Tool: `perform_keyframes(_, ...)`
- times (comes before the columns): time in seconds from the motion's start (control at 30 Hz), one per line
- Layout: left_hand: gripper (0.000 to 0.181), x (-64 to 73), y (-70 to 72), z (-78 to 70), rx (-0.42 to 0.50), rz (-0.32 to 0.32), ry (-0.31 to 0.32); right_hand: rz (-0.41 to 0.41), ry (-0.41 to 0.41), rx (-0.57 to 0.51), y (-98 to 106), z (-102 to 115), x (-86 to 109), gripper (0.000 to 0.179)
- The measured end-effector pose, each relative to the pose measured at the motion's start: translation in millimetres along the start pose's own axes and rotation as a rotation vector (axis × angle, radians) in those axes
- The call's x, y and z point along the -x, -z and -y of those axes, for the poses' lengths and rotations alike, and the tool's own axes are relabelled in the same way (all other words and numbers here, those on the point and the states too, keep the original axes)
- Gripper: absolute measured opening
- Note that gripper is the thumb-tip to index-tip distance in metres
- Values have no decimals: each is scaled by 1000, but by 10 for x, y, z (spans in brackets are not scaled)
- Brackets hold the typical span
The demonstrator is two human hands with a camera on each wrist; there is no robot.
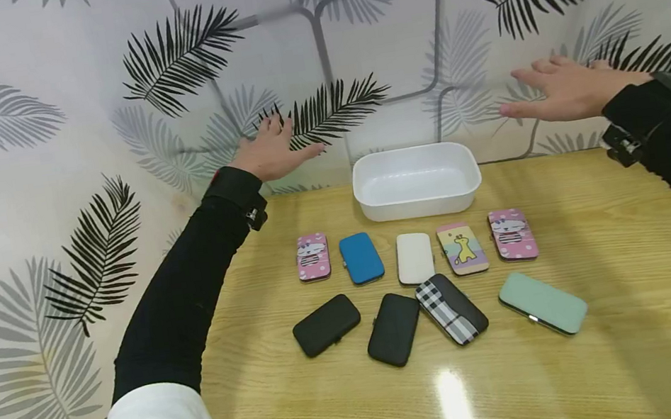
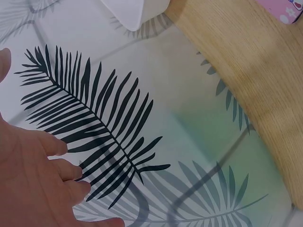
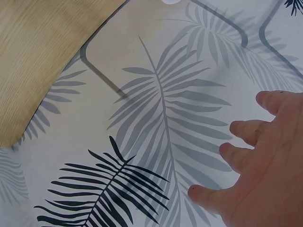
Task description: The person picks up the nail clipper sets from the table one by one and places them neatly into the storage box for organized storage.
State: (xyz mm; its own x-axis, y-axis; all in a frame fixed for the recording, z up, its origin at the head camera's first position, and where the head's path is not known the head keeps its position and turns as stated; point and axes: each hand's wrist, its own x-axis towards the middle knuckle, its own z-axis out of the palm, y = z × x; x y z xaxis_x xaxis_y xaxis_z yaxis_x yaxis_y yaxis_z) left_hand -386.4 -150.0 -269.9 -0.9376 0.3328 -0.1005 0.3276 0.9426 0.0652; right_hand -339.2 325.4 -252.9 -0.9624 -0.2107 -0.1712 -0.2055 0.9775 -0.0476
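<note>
My left hand (image 1: 274, 149) is held up at the back left with its fingers spread, holding nothing. At the back right my right hand (image 1: 572, 89) is raised too, its fingers apart and nothing in them. Between the hands stands a white plastic tub (image 1: 420, 206) with nothing in it. In front of it lies a row of small clasp cases: a pink cartoon case (image 1: 313, 258), a blue case (image 1: 362, 258), a white case (image 1: 415, 258), a giraffe case (image 1: 463, 249) and a second pink case (image 1: 512, 235).
Nearer lie two black cases (image 1: 327, 324) (image 1: 394, 330), a black case with a plaid panel (image 1: 451, 309) and a mint green case (image 1: 543, 303). All rest on a wooden table (image 1: 339, 416). A leaf-patterned covering (image 1: 382, 38) rises behind its back edge and along the left.
</note>
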Motion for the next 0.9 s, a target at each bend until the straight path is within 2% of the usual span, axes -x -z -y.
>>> perform_keyframes(0.13, 103, -32, -40, -7, 9, -7, -3, -4, 26, 0, -1, 11, -3, 101)
perform_keyframes(0.23, 96, -54, -91, -46, 5, -25, -17, 5, 63, -11, -36, 24, -12, 97)
perform_keyframes(0.33, 78, -67, -171, -117, 17, -57, -40, 21, 92, -17, -125, 66, -51, 93)
perform_keyframes(0.47, 44, -139, -325, -261, 62, -78, -57, 22, 95, -17, -349, 179, -185, 87)
perform_keyframes(0.53, 35, -206, -431, -345, 74, -66, -36, 15, 97, -22, -500, 250, -277, 81)
perform_keyframes(0.67, 39, -427, -746, -475, 43, -6, 24, 27, 96, -58, -808, 386, -443, 75)
perform_keyframes(0.77, 45, -606, -996, -550, 32, 39, 38, 36, 87, -88, -1009, 463, -545, 76)
perform_keyframes(0.9, 37, -762, -1242, -641, 64, 44, 48, 1, 100, -70, -1223, 524, -672, 64)
